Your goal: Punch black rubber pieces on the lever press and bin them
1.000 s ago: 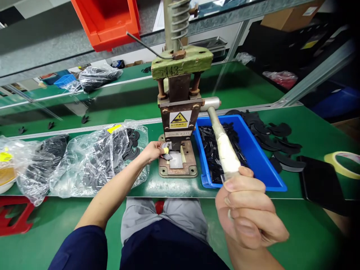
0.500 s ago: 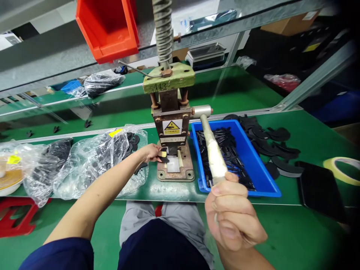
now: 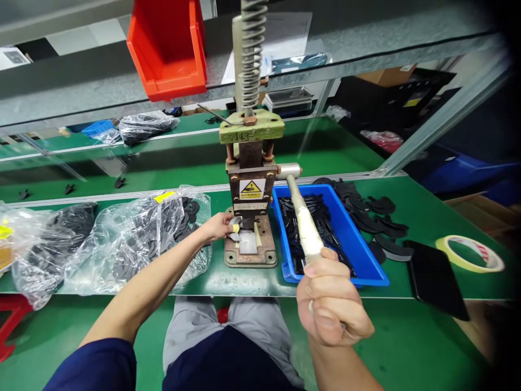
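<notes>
My right hand is wrapped round the pale lever handle of a hand press. The lever slopes from the press's side hub down toward me. At the press base, my left hand pinches a small dark curved piece at the left edge of the work spot, below the ram. A bit of yellow shows by the fingertips; whether it belongs to the piece or a finger I cannot tell. My fingers partly hide the piece.
A blue tray of thin black parts stands right of the press, with dark curved pieces behind it. A phone-like black slab and a tape roll lie farther right. Plastic bags lie left. A red bin hangs above.
The view has shifted slightly. The piece in my left hand has tilted and now catches the light. My right hand still grips the lever, which stands at much the same angle.
</notes>
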{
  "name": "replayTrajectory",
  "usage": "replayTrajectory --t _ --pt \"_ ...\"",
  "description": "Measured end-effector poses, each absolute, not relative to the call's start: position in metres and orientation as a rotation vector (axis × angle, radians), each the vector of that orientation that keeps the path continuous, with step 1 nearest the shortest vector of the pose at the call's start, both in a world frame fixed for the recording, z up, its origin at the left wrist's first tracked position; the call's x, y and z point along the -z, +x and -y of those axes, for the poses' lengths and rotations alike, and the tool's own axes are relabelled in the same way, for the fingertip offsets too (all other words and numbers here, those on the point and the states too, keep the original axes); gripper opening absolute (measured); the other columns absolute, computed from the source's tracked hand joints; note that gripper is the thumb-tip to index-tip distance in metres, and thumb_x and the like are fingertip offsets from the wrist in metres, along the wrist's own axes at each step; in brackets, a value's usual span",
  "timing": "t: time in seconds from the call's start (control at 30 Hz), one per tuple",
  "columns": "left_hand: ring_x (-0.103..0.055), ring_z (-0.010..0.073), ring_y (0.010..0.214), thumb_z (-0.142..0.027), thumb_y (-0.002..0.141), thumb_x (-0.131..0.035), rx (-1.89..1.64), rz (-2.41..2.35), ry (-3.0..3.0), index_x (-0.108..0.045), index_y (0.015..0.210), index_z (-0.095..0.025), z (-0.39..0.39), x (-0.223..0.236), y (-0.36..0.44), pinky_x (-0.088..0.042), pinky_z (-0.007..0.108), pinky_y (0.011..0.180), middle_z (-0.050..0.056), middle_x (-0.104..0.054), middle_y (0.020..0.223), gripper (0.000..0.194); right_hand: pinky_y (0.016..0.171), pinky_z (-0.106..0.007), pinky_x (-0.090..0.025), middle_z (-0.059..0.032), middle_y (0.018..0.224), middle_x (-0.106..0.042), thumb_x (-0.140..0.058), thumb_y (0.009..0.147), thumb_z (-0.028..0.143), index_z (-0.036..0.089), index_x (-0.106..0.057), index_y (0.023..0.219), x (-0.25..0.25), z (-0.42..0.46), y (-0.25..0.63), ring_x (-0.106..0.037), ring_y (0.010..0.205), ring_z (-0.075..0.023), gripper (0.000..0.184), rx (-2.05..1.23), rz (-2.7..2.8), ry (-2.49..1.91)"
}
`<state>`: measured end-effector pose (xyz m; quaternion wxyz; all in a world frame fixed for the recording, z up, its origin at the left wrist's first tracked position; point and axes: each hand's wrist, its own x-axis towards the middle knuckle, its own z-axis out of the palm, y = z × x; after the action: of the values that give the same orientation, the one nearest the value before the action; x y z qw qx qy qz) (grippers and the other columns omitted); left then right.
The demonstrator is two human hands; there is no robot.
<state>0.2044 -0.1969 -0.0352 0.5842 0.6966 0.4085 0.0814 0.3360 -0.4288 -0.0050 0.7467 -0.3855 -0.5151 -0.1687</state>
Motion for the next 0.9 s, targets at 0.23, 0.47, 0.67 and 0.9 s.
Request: replayTrajectory --t 0.23,0.47,0.67,0.9 --pt "-0.054 0.0089 0.05 -0.025 0.077 -0.074 -0.392 -1.148 1.613 -0.069 0.094 -0.01 0.184 0.044 0.179 -0.043 0.019 0.052 -0.002 -0.059 0.058 0.023 0.083 -0.05 -0.049 0.0033 0.059 -0.055 -0.053 0.083 0.019 0.02 -0.046 0.058 -0.011 0.424 0.332 -0.057 0.066 -0.0161 0.026 0.434 1.109 -0.778" --pt "-0.066 0.0196 0.083 -0.021 0.081 -0.065 -0.111 -1.34 2.262 -0.074 0.097 -0.015 0.188 0.046 0.09 -0.048 0.026 0.075 0.007 -0.072 0.09 0.02 0.077 -0.044 -0.049 0.0033 0.055 -0.053 -0.055 0.079 0.021 0.018 -0.033 0.051 -0.009 0.413 0.332 -0.057 0.06 -0.0135 0.036 0.527 1.043 -0.685" --pt "-0.064 0.0214 0.095 -0.015 0.078 -0.066 0.077 -1.411 2.457 -0.072 0.102 -0.018 0.212 0.05 0.077 -0.046 0.027 0.08 0.009 -0.066 0.103 0.025 0.076 -0.044 -0.049 0.0031 0.053 -0.05 -0.055 0.078 0.023 0.018 -0.032 0.051 -0.008 0.412 0.333 -0.055 0.058 -0.014 0.036 0.536 1.053 -0.697" --pt "-0.054 0.0117 0.06 -0.008 0.067 -0.069 -0.325 -1.27 1.923 -0.058 0.078 -0.018 0.21 0.039 0.096 -0.038 0.021 0.057 -0.004 -0.058 0.064 0.019 0.079 -0.049 -0.048 0.0035 0.055 -0.053 -0.056 0.08 0.02 0.02 -0.039 0.054 -0.01 0.418 0.329 -0.055 0.062 -0.0167 0.031 0.489 1.055 -0.763"
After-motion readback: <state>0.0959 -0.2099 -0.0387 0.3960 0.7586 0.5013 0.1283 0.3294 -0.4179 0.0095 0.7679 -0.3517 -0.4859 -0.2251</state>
